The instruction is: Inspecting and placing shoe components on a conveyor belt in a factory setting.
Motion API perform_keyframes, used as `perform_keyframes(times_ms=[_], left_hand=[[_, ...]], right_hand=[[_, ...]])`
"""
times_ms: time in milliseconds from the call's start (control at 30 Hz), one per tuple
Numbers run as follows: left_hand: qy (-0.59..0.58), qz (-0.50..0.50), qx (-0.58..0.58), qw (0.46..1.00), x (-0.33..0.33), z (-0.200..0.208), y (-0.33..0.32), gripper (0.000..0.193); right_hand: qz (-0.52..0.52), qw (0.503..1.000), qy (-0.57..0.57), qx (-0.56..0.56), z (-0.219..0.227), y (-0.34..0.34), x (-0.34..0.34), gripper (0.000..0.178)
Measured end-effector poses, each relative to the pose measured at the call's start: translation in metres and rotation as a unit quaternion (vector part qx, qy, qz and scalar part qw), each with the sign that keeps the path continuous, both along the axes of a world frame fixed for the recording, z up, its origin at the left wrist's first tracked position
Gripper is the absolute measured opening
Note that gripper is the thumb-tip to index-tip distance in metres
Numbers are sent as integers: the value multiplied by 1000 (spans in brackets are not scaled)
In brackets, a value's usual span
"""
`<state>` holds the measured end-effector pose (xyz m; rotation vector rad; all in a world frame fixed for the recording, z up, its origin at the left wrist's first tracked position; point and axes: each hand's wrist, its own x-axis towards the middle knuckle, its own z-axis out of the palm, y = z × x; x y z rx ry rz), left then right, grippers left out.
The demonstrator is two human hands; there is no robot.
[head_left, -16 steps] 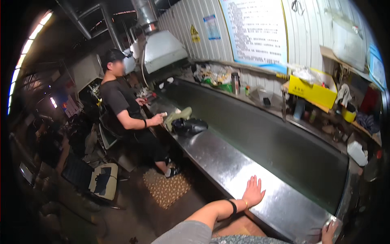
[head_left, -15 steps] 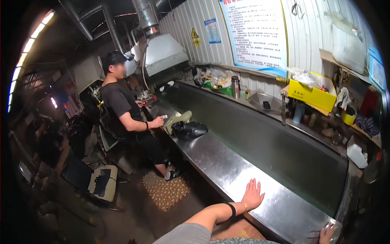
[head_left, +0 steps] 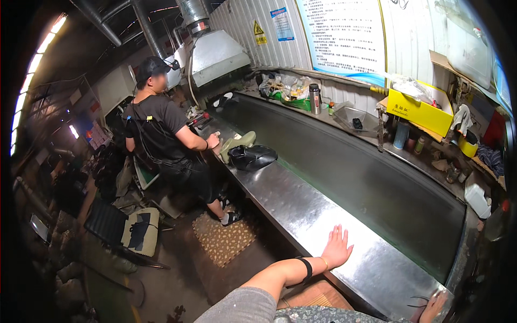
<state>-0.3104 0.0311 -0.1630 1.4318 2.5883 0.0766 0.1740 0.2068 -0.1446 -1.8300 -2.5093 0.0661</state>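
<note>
1. Worktop [head_left: 301,207] first: long strip of shiny metal, slanting down to the lower right, right under both hands.
2. Left hand [head_left: 336,252] palm down on it, fingers straight and a bit spread, so pretty clearly open.
3. Right hand [head_left: 432,307] way over at the near end corner, low in view. Can't tell if the fingers are hooked round the edge or just resting.
4. Wide dark green belt [head_left: 344,167] alongside, on the far side.
5. Further up the metal: glossy black item [head_left: 252,158], olive-green piece [head_left: 243,141] just beyond.
6. Another person [head_left: 159,118] past that, dark clothes and cap, one hand near the olive-green piece.
7. Across the belt: yellow box [head_left: 420,110], metal flask [head_left: 314,99].
</note>
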Motion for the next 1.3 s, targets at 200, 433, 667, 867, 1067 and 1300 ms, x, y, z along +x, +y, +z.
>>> perform_keyframes(times_ms=[200, 433, 667, 867, 1067, 1300], left_hand=[[15, -9, -28, 999, 0, 2, 2, 68], [27, -9, -26, 999, 1, 4, 2, 68], [27, -2, 3, 1000, 2, 5, 0, 68], [18, -6, -29, 999, 1, 7, 2, 68], [28, -5, -46, 999, 2, 8, 4, 69], [14, -5, -41, 999, 1, 7, 4, 69]], right_hand=[[-53, 994, -23, 96, 19, -27, 27, 55], [-44, 984, -94, 147, -6, -23, 43, 51], [-43, 969, -199, 139, -8, -22, 48, 50], [-54, 972, -153, 169, -15, -21, 47, 52], [-63, 987, -89, 118, 1, -27, 42, 51], [-153, 984, -80, 49, -38, -4, 66, 53]])
